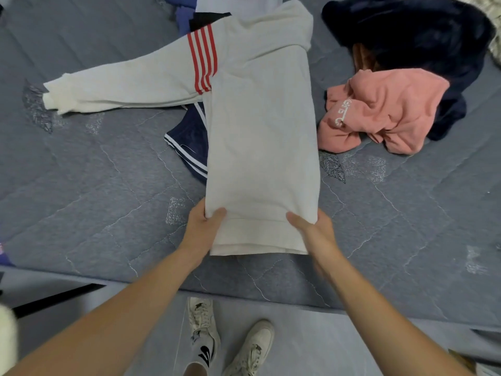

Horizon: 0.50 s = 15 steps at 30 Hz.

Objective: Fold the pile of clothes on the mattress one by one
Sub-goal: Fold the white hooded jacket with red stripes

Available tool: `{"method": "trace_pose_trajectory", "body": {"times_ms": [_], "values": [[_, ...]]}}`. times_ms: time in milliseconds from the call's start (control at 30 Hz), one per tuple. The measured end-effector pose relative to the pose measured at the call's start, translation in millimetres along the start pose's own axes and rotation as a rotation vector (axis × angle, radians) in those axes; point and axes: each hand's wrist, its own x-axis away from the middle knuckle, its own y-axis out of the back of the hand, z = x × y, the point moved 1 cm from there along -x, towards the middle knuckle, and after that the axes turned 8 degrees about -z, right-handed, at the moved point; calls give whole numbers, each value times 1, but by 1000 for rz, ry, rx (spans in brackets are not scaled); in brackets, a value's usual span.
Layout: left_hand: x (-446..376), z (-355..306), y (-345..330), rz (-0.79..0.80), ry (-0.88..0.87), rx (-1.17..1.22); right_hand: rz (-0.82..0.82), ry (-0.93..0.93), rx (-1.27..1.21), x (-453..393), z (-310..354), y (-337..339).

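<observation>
Grey mattress [108, 185]: both hands [202, 229] [315, 232] apparently pinch the sweatshirt [260, 131] hem near its edge.

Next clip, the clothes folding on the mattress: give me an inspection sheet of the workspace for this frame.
Surface: grey quilted mattress, leaf prints stitched in.
Job's things: white hoodie laid lengthwise, body folded narrow, one red-striped sleeve spread out to the left; pink garment crumpled to its right; dark fleece heaped behind that.
Clutter: navy shorts with white stripes partly under the hoodie; more clothes at the far edge.
Hands: left hand and right hand each grip a hem corner of the hoodie, thumbs on top.
Cables: nothing seen.
Surroundings: the person's sneakers on the floor by the mattress edge.
</observation>
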Motion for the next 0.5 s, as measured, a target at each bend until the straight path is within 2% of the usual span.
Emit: {"method": "trace_pose_trajectory", "body": {"times_ms": [133, 300, 400, 500], "values": [[12, 22, 0, -82, -25, -61, -61, 5, 146, 5, -31, -6], [6, 34, 3, -110, 7, -219, -163, -2, 554, -4, -43, -7], [8, 32, 17, -163, -3, -241, -246, 270, 857, 13, -25, -11], [-3, 14, 38, -229, -18, -179, -221, 565, 914, 17, 7, -33]]}}
